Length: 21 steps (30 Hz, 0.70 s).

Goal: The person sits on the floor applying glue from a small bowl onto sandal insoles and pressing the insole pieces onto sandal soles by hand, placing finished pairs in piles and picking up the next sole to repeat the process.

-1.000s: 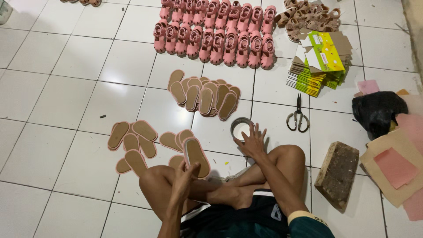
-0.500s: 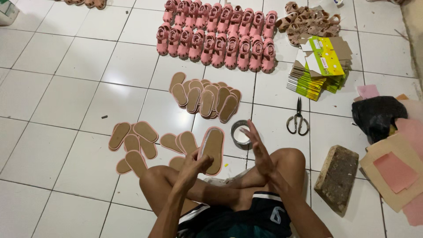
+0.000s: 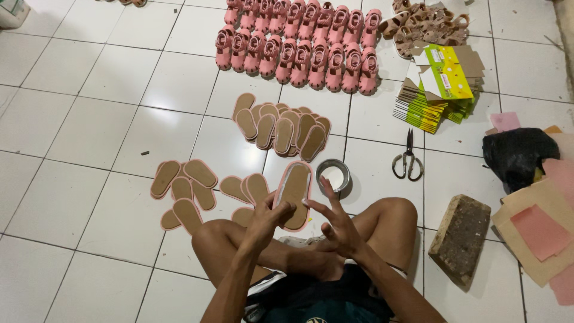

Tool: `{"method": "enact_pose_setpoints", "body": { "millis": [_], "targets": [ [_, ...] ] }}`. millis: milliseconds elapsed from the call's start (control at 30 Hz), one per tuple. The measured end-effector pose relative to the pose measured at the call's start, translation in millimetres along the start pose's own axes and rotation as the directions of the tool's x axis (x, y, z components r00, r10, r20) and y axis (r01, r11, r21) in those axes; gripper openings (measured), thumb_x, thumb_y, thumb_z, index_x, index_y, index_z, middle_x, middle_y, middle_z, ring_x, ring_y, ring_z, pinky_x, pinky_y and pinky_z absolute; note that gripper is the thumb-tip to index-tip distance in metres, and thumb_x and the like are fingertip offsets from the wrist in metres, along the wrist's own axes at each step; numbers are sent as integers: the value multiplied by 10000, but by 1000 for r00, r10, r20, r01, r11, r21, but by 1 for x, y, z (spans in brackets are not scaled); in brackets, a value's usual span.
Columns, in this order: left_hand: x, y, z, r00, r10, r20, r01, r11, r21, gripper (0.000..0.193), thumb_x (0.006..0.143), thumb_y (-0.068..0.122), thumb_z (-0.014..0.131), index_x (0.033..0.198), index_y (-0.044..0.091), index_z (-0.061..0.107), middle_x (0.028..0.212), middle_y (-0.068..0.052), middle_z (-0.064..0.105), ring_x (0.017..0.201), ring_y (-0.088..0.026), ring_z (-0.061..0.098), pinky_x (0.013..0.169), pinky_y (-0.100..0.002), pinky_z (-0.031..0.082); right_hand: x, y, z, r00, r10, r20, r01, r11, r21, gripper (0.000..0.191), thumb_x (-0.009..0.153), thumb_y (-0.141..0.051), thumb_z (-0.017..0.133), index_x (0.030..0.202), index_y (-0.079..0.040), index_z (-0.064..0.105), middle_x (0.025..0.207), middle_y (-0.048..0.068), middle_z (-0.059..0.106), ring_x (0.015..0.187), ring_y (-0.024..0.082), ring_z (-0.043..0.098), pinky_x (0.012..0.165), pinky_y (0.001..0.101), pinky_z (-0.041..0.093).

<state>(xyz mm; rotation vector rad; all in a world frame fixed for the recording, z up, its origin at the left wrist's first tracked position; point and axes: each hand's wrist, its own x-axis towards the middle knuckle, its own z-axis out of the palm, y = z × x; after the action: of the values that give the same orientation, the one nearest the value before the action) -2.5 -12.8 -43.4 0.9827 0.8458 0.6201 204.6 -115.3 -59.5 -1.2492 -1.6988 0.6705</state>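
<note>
Left hand (image 3: 272,218) grips one tan insole (image 3: 294,194) at centre frame, right hand (image 3: 335,218) spread, holding nothing; insole piles (image 3: 281,125) above, finished pink sandals (image 3: 299,45) at top.

White tiled floor (image 3: 89,90), rows of pink children's sandals (image 3: 299,45), fanned brown insoles with pink edges (image 3: 281,125), steel scissors (image 3: 408,161), small round metal tin (image 3: 333,175), weathered brick (image 3: 460,238), black plastic bag (image 3: 517,155)

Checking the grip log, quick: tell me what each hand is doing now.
Left hand: closed on the sole, held upright.
Right hand: open, fingers spread beside the sole, holding nothing.
</note>
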Motion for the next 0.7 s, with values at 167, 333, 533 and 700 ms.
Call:
{"method": "enact_pose_setpoints", "body": {
  "millis": [167,333,533,700],
  "targets": [
    [6,3,-1,998,43,-38,-43,999,1,190,955,159,662,989,-24,625,716,12,520,601,-68,444,527,-246,354,-10,1,6,997,-65,-45,64,998,-12,751,1041,-743,240,1442,-218,598,1733,238,174,1627,445,162,1287,552,248],
    [-1,15,5,999,47,21,-46,998,-37,195,920,166,598,1020,5,648,729,20,583,601,-63,493,540,-238,395,11,7,-5,998,-44,-44,41,996,-76,785,1029,-762,240,1488,-210,556,1725,246,141,1611,449,155,1262,543,270],
    [-1,18,13,989,146,-38,-149,984,-102,199,947,139,651,1059,-24,631,757,1,558,628,-66,486,550,-236,394,7,-8,2,998,-34,-59,27,993,-118,753,1029,-742,273,1459,-218,600,1727,224,177,1617,438,152,1274,567,239],
    [3,13,19,975,153,-164,-175,976,-131,227,909,109,664,1100,0,609,766,-8,597,617,-66,511,536,-237,414,0,-12,14,993,-31,-118,16,992,-124,734,1042,-723,281,1470,-211,587,1724,245,166,1609,450,174,1266,563,263]
  ]
}}
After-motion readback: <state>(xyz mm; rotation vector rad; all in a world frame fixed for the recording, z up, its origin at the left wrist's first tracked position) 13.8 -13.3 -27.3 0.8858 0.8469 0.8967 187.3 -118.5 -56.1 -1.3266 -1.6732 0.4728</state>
